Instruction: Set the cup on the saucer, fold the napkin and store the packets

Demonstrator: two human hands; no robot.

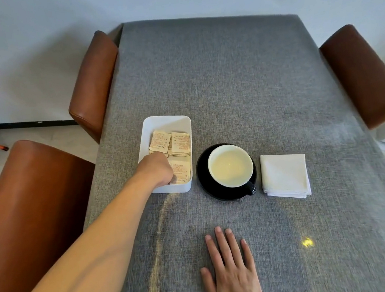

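So we're looking pretty close to done here, judging by how things are sitting. The cup is already sitting on the black saucer, handle pointing back toward us, with some pale liquid in it. The napkin is lying just right of the saucer, folded into a neat square, so we're calling that step finished too. What's left is the packets: they're piled in the white box just left of the saucer, and we aren't spotting any loose ones out on the desk, so we're guessing this is the last one or a final tidy-up. Our left hand is reaching down into the near end of the box with the fingers curled in; it's looking like it's pinching a packet, but the knuckles are hiding the fingertips, so we can't tell for sure. Our right hand is lying flat on the desk near us, fingers spread and holding nothing, well apart from everything else. As for writing, the packets are showing small reddish printed lines and what might be a date or weight at the bottom, but it's too tiny and blurry to read, so we aren't making out any brand.
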